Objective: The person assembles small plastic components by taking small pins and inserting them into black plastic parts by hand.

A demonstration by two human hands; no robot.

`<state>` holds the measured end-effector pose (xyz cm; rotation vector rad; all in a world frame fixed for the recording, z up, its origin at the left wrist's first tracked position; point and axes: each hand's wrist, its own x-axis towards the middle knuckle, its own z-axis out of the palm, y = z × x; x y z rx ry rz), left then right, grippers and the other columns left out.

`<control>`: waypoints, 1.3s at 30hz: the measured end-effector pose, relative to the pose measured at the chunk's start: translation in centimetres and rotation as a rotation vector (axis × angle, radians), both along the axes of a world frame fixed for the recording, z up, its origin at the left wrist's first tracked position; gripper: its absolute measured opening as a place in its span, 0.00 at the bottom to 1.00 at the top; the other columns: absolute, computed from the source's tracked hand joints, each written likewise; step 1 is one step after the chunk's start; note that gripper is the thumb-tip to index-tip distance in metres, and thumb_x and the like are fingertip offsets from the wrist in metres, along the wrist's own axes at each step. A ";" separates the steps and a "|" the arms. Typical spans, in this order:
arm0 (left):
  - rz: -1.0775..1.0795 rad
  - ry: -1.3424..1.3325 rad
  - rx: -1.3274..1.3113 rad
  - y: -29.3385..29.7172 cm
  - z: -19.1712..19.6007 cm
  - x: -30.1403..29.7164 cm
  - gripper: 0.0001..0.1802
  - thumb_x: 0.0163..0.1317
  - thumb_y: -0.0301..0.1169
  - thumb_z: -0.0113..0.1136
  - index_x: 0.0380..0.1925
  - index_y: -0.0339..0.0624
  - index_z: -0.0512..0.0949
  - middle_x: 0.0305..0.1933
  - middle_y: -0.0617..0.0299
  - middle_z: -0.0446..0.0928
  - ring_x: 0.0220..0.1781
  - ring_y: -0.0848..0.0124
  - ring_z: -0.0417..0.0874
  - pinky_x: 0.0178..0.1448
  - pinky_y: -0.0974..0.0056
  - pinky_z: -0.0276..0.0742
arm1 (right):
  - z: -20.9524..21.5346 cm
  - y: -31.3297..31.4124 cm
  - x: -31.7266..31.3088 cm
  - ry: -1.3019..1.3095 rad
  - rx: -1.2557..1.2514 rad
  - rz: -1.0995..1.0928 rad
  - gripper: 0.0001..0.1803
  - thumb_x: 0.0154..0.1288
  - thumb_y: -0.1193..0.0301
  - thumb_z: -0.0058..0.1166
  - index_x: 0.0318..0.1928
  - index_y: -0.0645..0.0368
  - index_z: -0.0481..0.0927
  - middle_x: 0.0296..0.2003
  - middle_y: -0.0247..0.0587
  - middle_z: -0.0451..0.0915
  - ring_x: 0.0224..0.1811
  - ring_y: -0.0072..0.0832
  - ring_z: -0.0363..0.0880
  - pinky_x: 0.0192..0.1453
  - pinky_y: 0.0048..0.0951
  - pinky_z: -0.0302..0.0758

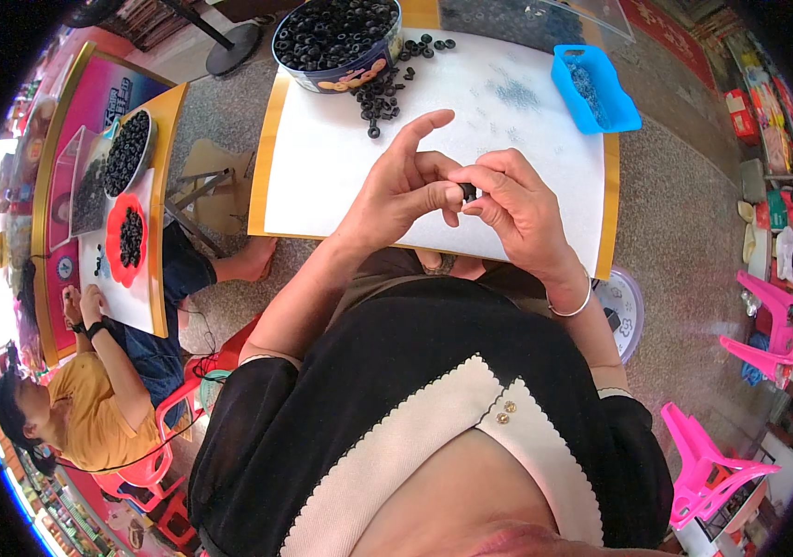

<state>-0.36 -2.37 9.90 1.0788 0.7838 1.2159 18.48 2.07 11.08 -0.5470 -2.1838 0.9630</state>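
Over the front of the white-topped table, a small black ring-like part [468,192] is held between my two hands. My left hand [396,190] pinches it between thumb and fingers, with the index finger raised. From the other side, my right hand [517,200] closes thumb and fingertips on its right edge. Whether a tiny clear piece is also in those fingertips I cannot tell. Beyond my left hand, loose black parts [378,97] spill beside a round tin [341,76] heaped with more of them. Tiny clear pieces [514,93] lie scattered on the white sheet [322,186].
A blue plastic basket [633,119] with clear pieces stands at the far right corner. Behind it is a clear box [591,19]. At left, another person [104,408] works at a table with a red tray [110,243] and a bowl of black parts. Pink stools [694,464] stand at right.
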 end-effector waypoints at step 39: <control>0.370 -0.011 -0.014 0.8 -5.3 1.7 0.20 0.74 0.41 0.39 0.48 0.33 0.71 0.47 0.55 0.74 0.50 0.68 0.75 0.57 0.61 0.71 | -2.1 1.5 -1.3 0.180 -0.569 -0.181 0.16 0.68 0.75 0.42 0.55 0.62 0.73 0.36 0.34 0.74 0.34 0.18 0.71 0.41 0.20 0.70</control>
